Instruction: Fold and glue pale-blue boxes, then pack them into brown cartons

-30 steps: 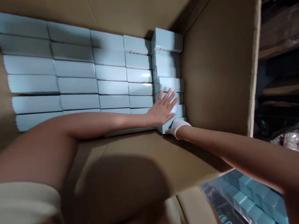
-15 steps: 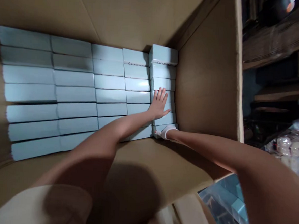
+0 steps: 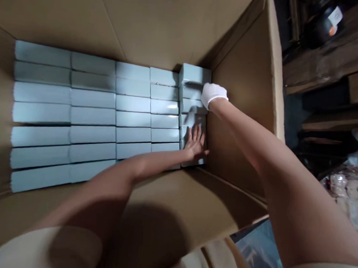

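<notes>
Inside a big cardboard carton, rows of small pale-blue boxes lie packed side by side in several columns. My left hand, bare, lies on the lower boxes of the rightmost column with its fingers spread. My right hand wears a white glove and is near the upper boxes of that same column, by the carton's right wall. Its fingers are turned away and blurred, so their hold does not show. The top box of this column sits a little higher than its neighbours.
The carton has tall walls around the boxes, and its near flap lies below my arms. Outside on the right are wooden planks and clear plastic-wrapped goods. A plastic-covered pile is at the lower right.
My right hand has moved up from the bottom box of the rightmost column to its upper boxes. My left hand has slid down that column, still spread. The view has shifted slightly.
</notes>
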The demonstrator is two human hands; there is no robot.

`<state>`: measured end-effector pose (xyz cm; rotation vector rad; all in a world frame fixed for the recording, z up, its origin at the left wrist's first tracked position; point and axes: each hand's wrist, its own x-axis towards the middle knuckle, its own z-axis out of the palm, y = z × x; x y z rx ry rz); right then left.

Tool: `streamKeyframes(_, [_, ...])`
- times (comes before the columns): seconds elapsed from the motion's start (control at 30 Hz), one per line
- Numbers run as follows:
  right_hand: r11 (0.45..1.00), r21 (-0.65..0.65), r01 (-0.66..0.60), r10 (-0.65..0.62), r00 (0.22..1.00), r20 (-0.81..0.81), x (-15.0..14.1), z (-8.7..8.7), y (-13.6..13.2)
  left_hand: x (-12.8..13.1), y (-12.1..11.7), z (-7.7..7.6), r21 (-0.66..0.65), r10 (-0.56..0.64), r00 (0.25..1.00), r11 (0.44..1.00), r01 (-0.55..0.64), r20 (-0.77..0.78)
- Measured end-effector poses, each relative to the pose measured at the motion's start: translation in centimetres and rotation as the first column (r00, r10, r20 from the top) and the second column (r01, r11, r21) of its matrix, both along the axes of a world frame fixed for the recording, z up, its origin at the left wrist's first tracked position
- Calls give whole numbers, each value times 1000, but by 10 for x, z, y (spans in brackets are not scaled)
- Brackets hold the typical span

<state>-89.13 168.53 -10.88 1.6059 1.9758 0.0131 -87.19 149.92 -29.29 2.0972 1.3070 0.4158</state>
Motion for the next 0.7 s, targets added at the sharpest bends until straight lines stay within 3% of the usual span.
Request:
streamKeyframes(0.07, [991,120,-61,73,993,-96,-6,-4,36,12,-27,2,3,-61,997,998,61,-53])
streamKeyframes(0.1, [986,146,-83,104,984,-147,-7,-15,46,16,-38,2,14,-76,995,997,77,-66])
streamKeyframes(0.17, [982,176,-65,108,964,-242,-2,-53,51,22,-53,-1,29,-90,993,995,93,-79])
streamKeyframes(0.23, [967,252,25,63,939,-338,8,-101,44,24,-56,-5,28,-107,989,994,110,-98])
streamKeyframes(0.3, [947,304,105,26,917,-397,17,-146,38,22,-50,-7,20,-118,987,992,121,-106])
streamKeyframes(0.37, [956,262,129,-2,900,-436,21,-176,42,19,-38,-10,37,-136,985,989,140,-106])
streamKeyframes(0.5, [975,189,114,-18,896,-443,22,-198,61,15,-26,-16,72,-142,986,986,149,-91])
streamKeyframes(0.7, [989,136,64,-12,936,-351,27,-197,55,24,-39,-20,38,-121,992,992,122,-45])
